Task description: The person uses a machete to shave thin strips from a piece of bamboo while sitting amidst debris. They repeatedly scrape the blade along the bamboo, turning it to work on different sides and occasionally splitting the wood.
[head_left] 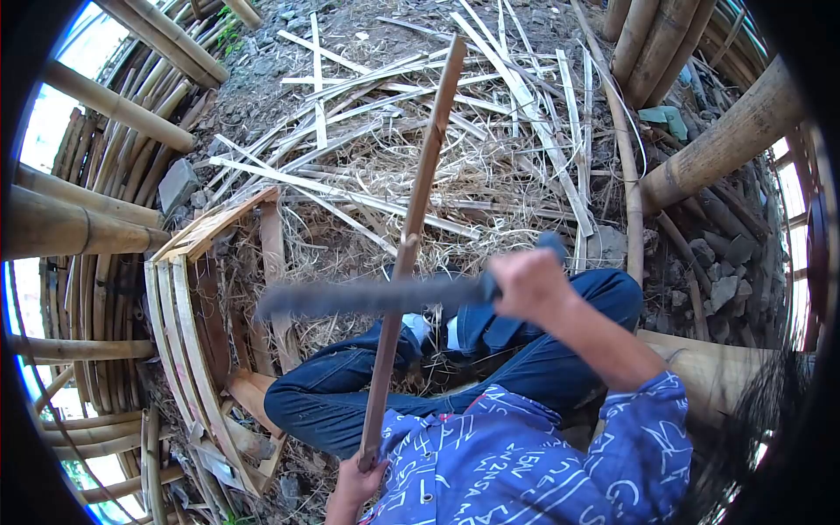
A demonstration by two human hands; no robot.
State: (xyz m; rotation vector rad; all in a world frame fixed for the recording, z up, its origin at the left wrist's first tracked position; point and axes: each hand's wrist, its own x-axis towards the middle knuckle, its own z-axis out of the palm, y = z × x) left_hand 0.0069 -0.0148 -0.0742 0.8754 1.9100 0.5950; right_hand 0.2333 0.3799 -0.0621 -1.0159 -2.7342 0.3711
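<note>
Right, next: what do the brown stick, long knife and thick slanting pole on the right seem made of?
Brown stick: probably split bamboo or wood, unpolished, with a knot-like bump.
Long knife: blade likely dark, dull metal, judging by its shape; blur leaves it open.
Thick pole: seemingly bamboo, tan and fairly smooth, with a ringed joint.

Rough grey-brown ground (271, 74) carries everything around my fingers. Ahead of the fingers of my right hand (529, 280), a tangle of dry, curly shavings (376, 166) covers the soil, and pale split strips (525, 101) lie crisscross over it and on the bare earth farther out. To the right of those fingers runs a long thin pole (632, 192); beyond it are broken stones (724, 293), with a green scrap (669, 121) farther ahead. Well left of my left hand (360, 479) stands a slatted wooden frame (178, 332); a brown board (272, 236) lies beside it, and a grey block (178, 185) sits farther ahead.
</note>
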